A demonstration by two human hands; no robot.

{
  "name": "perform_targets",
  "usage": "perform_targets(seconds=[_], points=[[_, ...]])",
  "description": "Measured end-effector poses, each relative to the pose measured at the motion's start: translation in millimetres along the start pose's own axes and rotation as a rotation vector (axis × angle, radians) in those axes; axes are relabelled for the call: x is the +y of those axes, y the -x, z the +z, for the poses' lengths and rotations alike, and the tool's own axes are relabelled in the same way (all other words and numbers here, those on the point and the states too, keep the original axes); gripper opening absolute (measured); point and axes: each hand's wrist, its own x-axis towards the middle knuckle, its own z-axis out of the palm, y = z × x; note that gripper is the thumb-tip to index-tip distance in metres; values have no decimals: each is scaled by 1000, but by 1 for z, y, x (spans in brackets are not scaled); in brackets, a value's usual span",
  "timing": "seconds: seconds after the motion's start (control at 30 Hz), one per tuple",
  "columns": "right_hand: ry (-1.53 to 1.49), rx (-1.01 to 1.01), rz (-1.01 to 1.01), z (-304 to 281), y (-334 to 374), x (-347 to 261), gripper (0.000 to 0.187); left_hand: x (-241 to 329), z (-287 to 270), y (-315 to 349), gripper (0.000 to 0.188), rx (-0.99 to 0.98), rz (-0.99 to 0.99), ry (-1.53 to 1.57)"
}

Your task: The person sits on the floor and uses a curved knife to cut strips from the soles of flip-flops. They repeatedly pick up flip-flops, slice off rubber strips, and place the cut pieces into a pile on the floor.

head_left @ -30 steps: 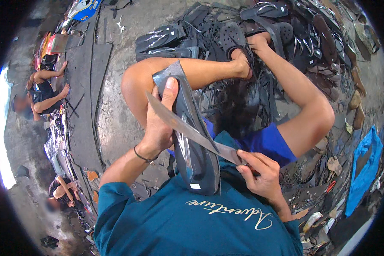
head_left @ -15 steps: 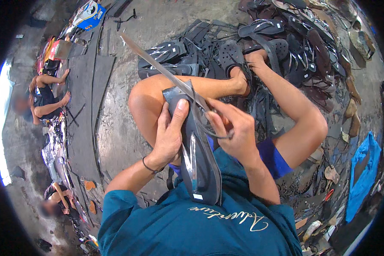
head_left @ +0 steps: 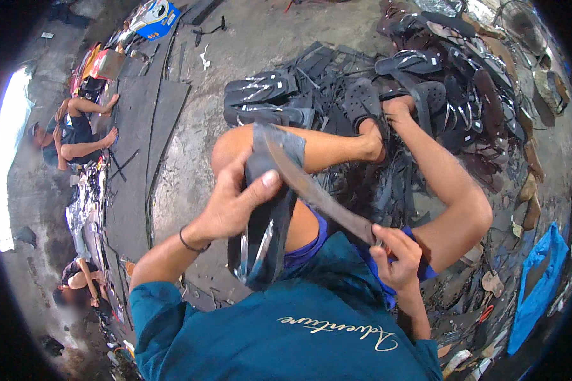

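My left hand (head_left: 234, 202) is closed around a black flip-flop (head_left: 268, 223) with shiny silver straps. Its thumb lies on the upper face, and the sole rests over my bent left leg, its far end reaching the knee. In my right hand (head_left: 398, 257), closed on the handle end, is a long knife (head_left: 321, 195) with a broad, worn blade. The blade runs slantwise from my right hand to the far end of the flip-flop, its tip over the sole there. Motion smears the blade a little. Whether it touches the sole I cannot tell.
Beyond my legs lie black rubber strips (head_left: 321, 70), a stack of flip-flops (head_left: 257, 92) and a big footwear heap (head_left: 470, 95). Dark sheets (head_left: 133, 152) cover the floor at left, where two other people sit. A blue plastic piece (head_left: 537, 292) lies at right.
My right hand has moved right and nearer my body, drawing the knife back across the flip-flop. The flip-flop has shifted and tilted in my left hand. A thin strip by the blade no longer shows.
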Motion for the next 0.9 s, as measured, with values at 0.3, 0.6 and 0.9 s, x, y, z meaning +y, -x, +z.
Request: perform_targets(seconds=[0.3,0.6,0.9], points=[[158,-129,-36,-27,-7,-15,33,-19,19,22,41,-176,-82,178],[56,-391,101,-53,-84,-58,26,-9,44,8,47,-341,-154,61],[-622,-283,130,-29,-115,-31,55,104,18,-57,43,-365,183,-783]])
